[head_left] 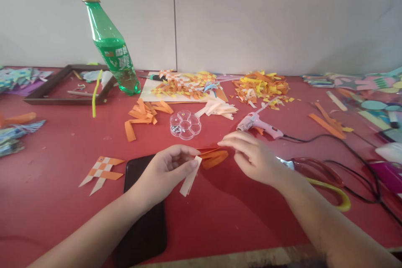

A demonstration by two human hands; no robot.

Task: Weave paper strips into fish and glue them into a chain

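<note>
My left hand (176,165) pinches a folded cream paper strip (190,179) and orange paper strips (215,159) between thumb and fingers. The cream strip hangs down toward me, while the orange ones stick out to the right. My right hand (253,155) is at the far end of the orange strips, fingers stretched out and thumb apart; whether a fingertip touches the paper I cannot tell. A woven orange-and-cream paper fish (102,171) lies on the red table to the left. Beneath my left forearm is a black phone-like slab (147,226).
A pink glue gun (262,126), its cord running right, lies beyond my right hand, near scissors with a yellow handle (341,199). A clear flower-shaped box (185,124), orange strips (143,113) and cream strips (220,108) lie ahead. A green bottle (114,50) stands by a dark frame (47,83).
</note>
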